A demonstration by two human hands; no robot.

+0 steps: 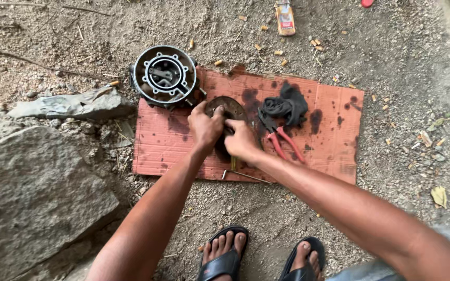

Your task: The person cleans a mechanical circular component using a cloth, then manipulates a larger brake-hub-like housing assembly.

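Two bare hands, left hand [204,126] and right hand [240,139], grip one round rusty metal disc [228,108] on oil-stained cardboard [334,140]; one yellow-orange rectangular packet [285,17] lies on the gravel beyond, near one red-handled pliers [283,141].

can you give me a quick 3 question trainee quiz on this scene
1. True or false: both hands rest on the round rusty disc on the cardboard sheet.
2. What lies just right of the right hand? A) red-handled pliers B) a hammer C) a paint tin
3. Fill in: the round metal housing sits at the cardboard's upper ____ corner.

Key
1. True: the left hand and the right hand both touch it.
2. A: the red-handled pliers lie below a black rag.
3. left
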